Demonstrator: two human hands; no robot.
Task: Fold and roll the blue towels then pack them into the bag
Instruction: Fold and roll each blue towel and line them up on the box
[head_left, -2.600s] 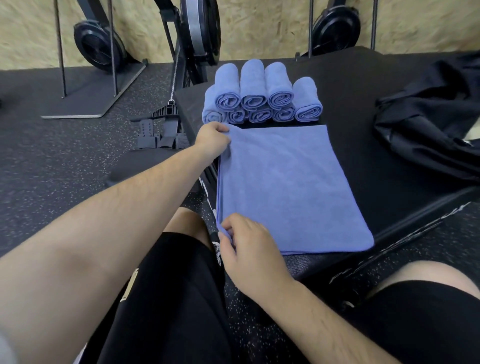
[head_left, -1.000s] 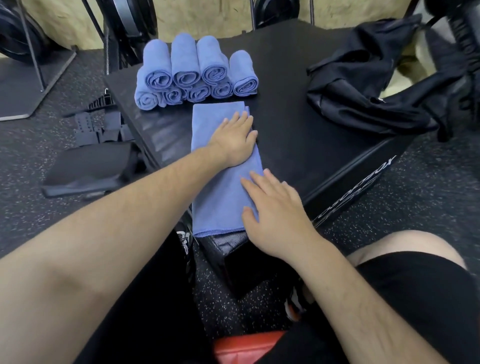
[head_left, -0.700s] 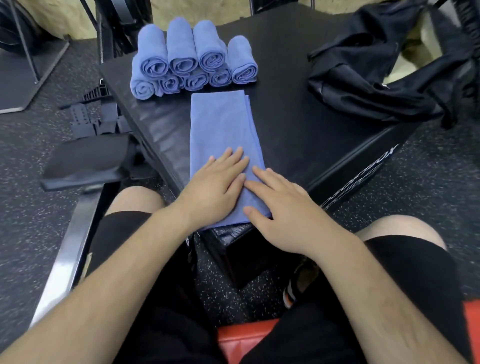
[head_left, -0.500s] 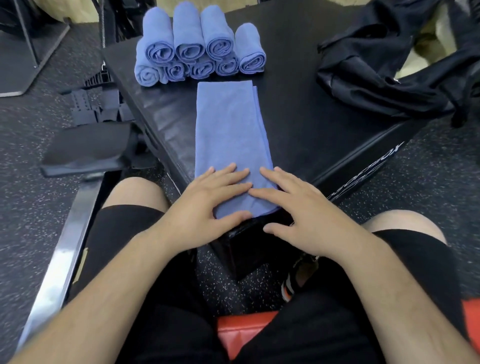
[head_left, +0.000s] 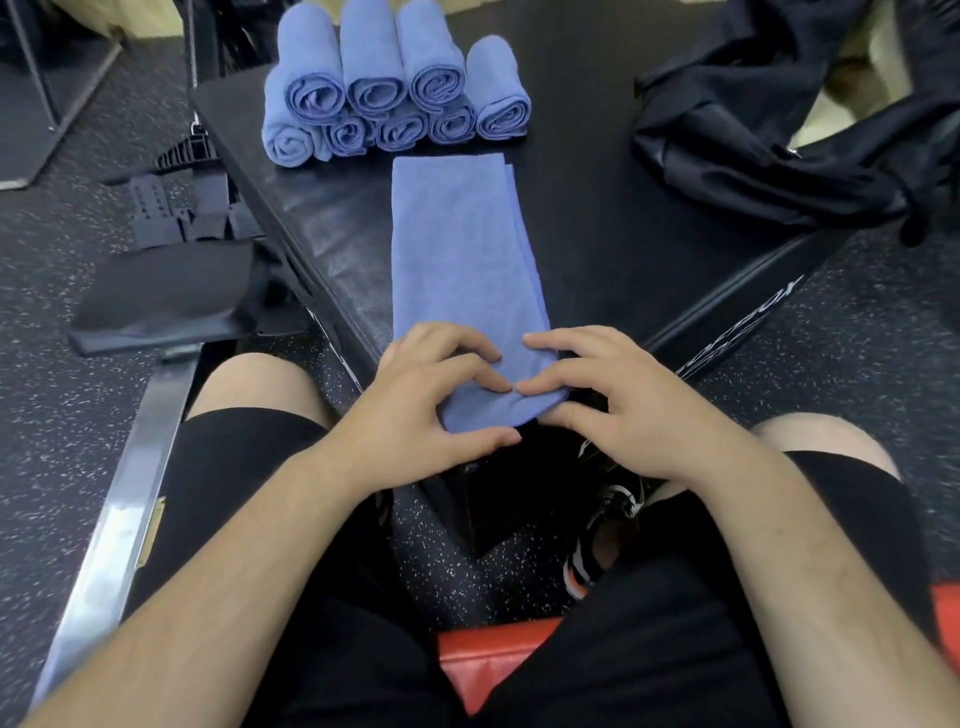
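Observation:
A blue towel, folded into a long narrow strip, lies on the black box and points away from me. Its near end is curled up into the start of a roll. My left hand and my right hand both grip that curled end, fingertips on top and thumbs under the edge. Several rolled blue towels are stacked in two layers at the far side of the box. The black bag lies crumpled at the far right of the box.
The box's near corner points at me between my knees. A black padded seat on a metal rail stands to the left on the speckled rubber floor. A red pad shows under my legs.
The wide towel has been folded into a narrow strip and smoothed flat. Both hands slid to its near end, then curled their fingers and lifted that end into a first turn.

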